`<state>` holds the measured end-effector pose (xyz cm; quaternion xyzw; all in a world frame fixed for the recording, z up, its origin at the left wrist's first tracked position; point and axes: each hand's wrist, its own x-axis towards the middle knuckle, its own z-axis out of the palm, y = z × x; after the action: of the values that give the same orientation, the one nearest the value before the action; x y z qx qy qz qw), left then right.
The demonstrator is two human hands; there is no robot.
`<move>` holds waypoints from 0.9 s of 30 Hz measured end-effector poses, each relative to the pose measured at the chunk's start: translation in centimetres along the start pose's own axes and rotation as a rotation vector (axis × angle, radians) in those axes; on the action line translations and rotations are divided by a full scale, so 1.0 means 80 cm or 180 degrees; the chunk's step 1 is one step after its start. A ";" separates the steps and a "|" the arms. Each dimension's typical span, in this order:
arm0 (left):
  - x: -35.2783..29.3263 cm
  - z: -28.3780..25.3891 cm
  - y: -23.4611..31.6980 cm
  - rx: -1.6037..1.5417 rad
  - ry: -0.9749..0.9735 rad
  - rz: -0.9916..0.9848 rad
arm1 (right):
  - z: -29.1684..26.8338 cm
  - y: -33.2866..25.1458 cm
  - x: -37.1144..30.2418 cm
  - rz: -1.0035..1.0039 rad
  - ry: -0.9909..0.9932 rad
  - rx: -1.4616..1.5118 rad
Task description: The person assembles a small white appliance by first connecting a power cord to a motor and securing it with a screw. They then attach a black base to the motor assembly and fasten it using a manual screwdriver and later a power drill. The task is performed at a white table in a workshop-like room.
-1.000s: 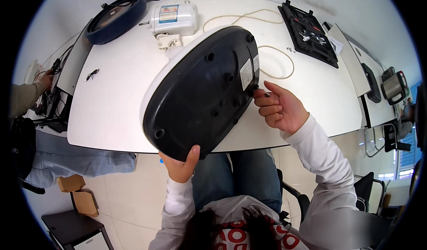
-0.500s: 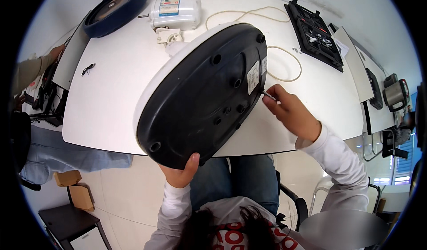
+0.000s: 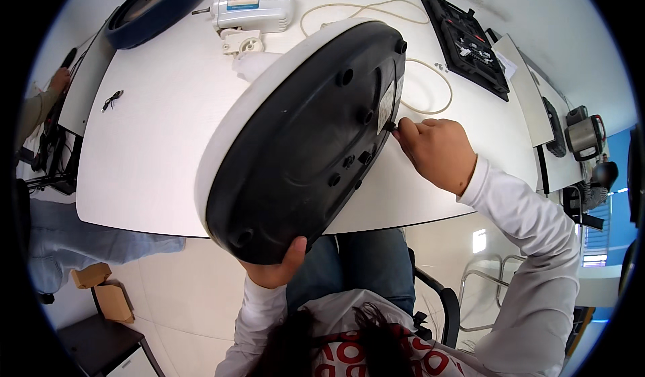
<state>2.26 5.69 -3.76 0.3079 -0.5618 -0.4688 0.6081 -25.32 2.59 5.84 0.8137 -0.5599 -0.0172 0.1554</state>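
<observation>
A large oval fan base, white on top with a black underside, is tilted up on edge over the table's front edge. Its underside faces me, showing several round recesses and a pale label. My left hand grips its lower end, thumb on the black side. At the right rim, my right hand pinches with its fingers against the base. The thin metal rod it held shortly before is now mostly hidden by the fingers. Beyond the base lies a white fan motor with a metal shaft, joined to a white bracket.
A black tool case lies open at the back right, near small loose parts and a cream cord. At the far left are a dark blue round part and a small black cable. Another person's hand shows left.
My right hand has closed in on the base's rim and turned, covering the rod. The base has tilted slightly. The whole view has shifted a little.
</observation>
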 end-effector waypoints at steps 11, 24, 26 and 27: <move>0.000 0.000 -0.003 0.0239 -0.0193 0.0197 | 0.020 -0.006 0.003 0.1708 -0.0441 0.3679; -0.004 -0.001 -0.009 0.0503 0.0030 0.0171 | -0.005 -0.008 0.008 0.2543 -0.1229 0.5344; -0.005 0.002 -0.009 0.0428 0.0163 0.0126 | 0.004 -0.010 0.004 0.1824 -0.0415 0.3512; -0.005 0.002 -0.009 0.0355 0.0066 0.0076 | -0.002 -0.012 0.002 0.1760 -0.0410 0.3106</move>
<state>1.95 5.79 -4.50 0.3395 -0.5843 -0.4262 0.6014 -24.38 2.80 5.75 0.6116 -0.7037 0.2354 -0.2746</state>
